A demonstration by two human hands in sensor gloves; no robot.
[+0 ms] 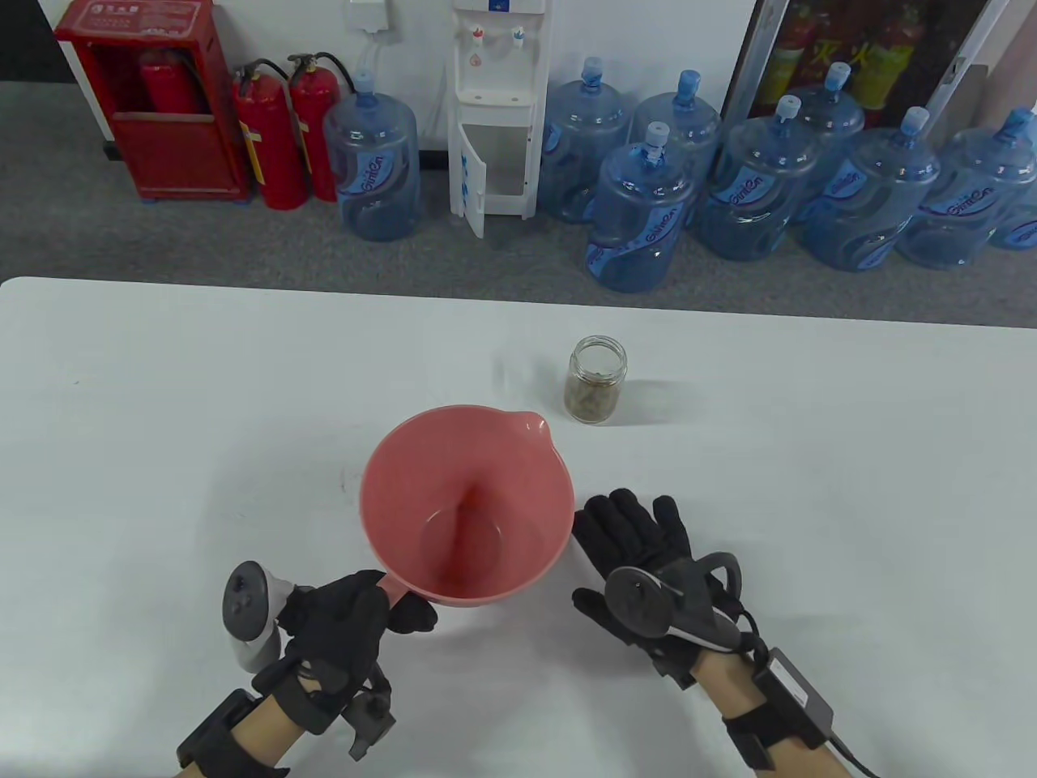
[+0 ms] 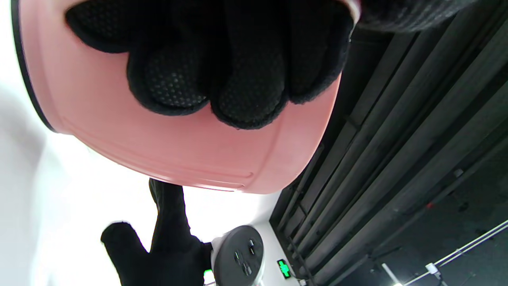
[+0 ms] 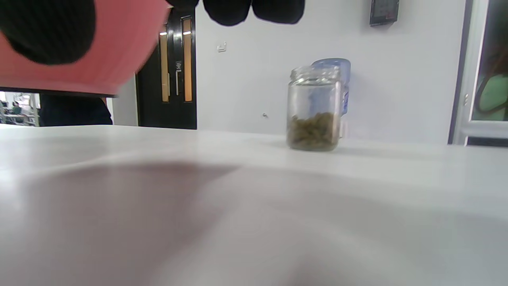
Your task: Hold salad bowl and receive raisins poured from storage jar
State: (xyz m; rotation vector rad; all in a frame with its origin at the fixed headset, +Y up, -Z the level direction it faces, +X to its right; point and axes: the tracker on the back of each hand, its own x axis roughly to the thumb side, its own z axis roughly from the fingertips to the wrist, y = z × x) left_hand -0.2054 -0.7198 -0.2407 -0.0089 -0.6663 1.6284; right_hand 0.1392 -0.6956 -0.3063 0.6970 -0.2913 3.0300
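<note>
A pink salad bowl (image 1: 467, 506) with a pour spout is in front of me, its inside bare. My left hand (image 1: 397, 606) grips its handle at the near rim; in the left wrist view my fingers (image 2: 238, 79) wrap against the bowl's underside (image 2: 158, 151). In the right wrist view the bowl (image 3: 119, 47) hangs above the table with a shadow under it. My right hand (image 1: 640, 527) lies flat and open on the table just right of the bowl, holding nothing. A lidless glass jar (image 1: 597, 379) partly filled with raisins stands behind the bowl, also seen in the right wrist view (image 3: 314, 109).
The white table (image 1: 162, 446) stretches wide on both sides. Beyond its far edge on the floor stand water bottles (image 1: 640, 219), a dispenser (image 1: 494, 113) and fire extinguishers (image 1: 271, 138).
</note>
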